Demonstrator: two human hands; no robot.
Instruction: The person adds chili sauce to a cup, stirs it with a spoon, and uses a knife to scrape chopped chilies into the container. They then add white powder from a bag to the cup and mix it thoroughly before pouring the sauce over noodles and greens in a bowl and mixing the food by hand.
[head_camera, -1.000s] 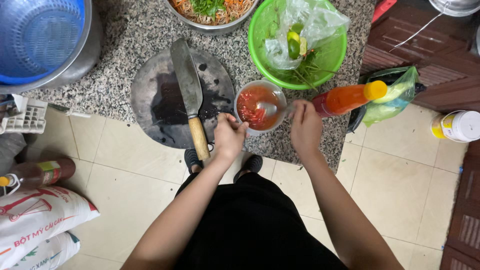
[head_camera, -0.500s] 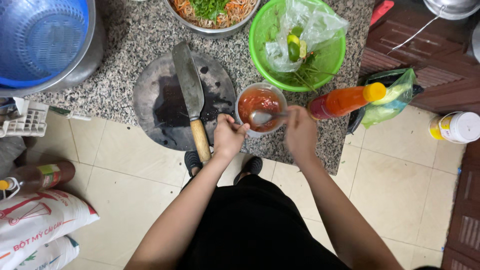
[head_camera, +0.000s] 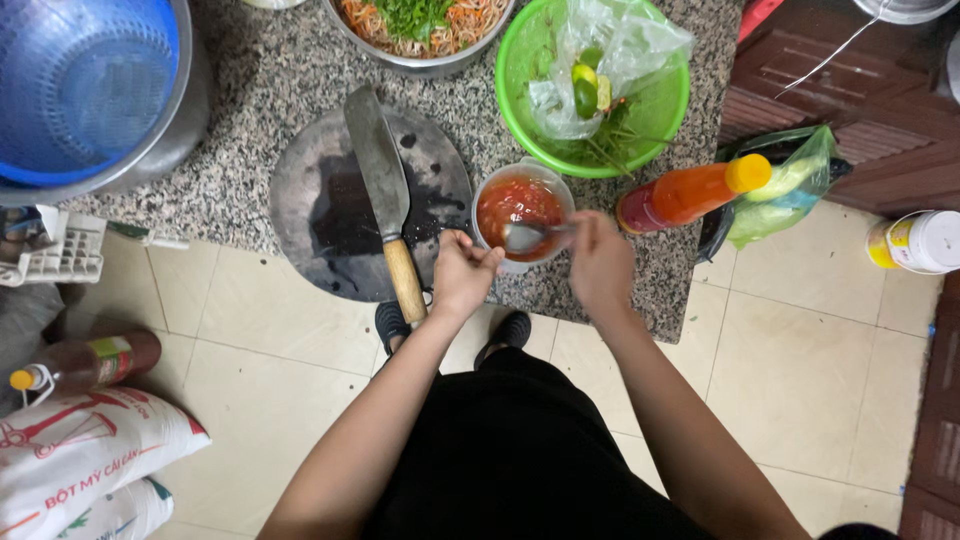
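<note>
A small white bowl (head_camera: 548, 178) of red sauce stands near the front edge of the speckled granite counter (head_camera: 280, 70). My right hand (head_camera: 598, 262) grips a metal spoon (head_camera: 524, 236) whose bowl dips into the sauce. My left hand (head_camera: 462, 272) is closed against the bowl's near rim, holding it steady. Just left of it a cleaver (head_camera: 380, 180) with a wooden handle lies on a round dark cutting board (head_camera: 310, 210).
A green basin (head_camera: 660, 110) holds a plastic bag, limes and herbs. An orange sauce bottle (head_camera: 690, 192) lies to the right. A metal bowl of shredded salad (head_camera: 420, 25) sits behind. A blue colander (head_camera: 80, 85) is far left. Sacks (head_camera: 80, 450) and a bottle (head_camera: 85, 362) lie on the tiled floor.
My right hand moved from beside the bowl to the spoon handle and now works the spoon in the sauce. My left hand stayed at the bowl's rim.
</note>
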